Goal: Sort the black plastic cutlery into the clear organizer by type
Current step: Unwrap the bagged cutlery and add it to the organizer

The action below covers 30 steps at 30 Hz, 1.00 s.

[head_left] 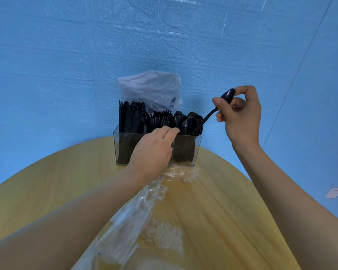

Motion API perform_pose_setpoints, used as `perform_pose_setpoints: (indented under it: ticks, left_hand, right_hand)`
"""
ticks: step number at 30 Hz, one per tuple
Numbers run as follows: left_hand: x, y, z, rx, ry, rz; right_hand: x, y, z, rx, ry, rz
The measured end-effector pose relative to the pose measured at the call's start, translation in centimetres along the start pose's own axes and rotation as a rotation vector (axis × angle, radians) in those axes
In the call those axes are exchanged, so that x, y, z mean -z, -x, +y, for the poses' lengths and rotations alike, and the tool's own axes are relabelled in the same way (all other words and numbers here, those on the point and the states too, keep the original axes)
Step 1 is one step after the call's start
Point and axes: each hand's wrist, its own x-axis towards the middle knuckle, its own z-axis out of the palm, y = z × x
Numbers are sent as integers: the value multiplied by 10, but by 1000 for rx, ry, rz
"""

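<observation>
Pinching spoon (219, 106) over organizer (195, 149)

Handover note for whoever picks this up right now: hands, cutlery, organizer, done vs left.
Right hand: pinches a black spoon by its bowl end, handle angled down into the organizer's right compartment.
Left hand: fingers rest on the front rim of the clear organizer, steadying it, holding nothing.
Organizer: at the far edge of the table; knives left, forks middle, spoons right, all well filled.
A plastic bag behind it shows dark pieces; its count is unclear. Crumpled clear wrap lies in front.
Left: drop this spoon in, then check the bag.
</observation>
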Motion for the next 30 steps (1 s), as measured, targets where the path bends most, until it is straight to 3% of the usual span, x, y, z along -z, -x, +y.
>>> perform_pose_setpoints:
  ticks: [9, 16, 21, 24, 30]
  left_hand:
    - [-1, 13, -12, 5, 88, 46]
    - [0, 11, -15, -44, 71, 61]
    - [0, 11, -17, -70, 65, 69]
    - [1, 12, -18, -72, 69, 42]
    - [16, 22, -21, -33, 112, -4]
  right_hand:
    - [-28, 8, 16, 52, 54, 16]
    - [-44, 19, 39, 49, 260, -115]
    - [-46, 27, 66, 280, 689, -110]
    - [-45, 28, 72, 397, 824, -95]
    - [-33, 51, 65, 352, 706, -107]
